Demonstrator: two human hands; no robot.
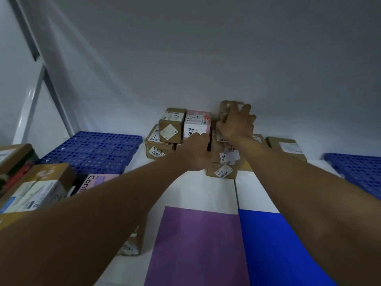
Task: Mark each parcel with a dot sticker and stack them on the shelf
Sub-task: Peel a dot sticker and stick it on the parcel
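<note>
Far to the left of our hands we see a cluster of boxes (31,182) at the frame edge, at least three, partly cut off and partly covered by our left forearm. Beyond them lies one blue perforated pallet (92,150); a second blue pallet (358,172) sits well to the right of our right arm. Just left of our left hand (195,151) stand three parcels: a low brown parcel (157,149), a small brown parcel (171,129) on top of it, and a pink-and-white parcel (196,123) beside that. Our left hand, seen from the back with the arm stretched forward, has curled fingers against the pink-and-white parcel's lower front; we cannot tell whether it grips it. Between our hands a stack of brown parcels (222,170) rises, its middle hidden by both wrists, so we cannot count it. Our right hand (237,124) reaches higher, fingers spread and curled over the top parcel (226,109) of that stack, holding it against the white wall. Right of that hand lies one flat brown parcel (286,148). Below our arms lie a purple sheet (198,244) and a blue sheet (272,250), side by side
</note>
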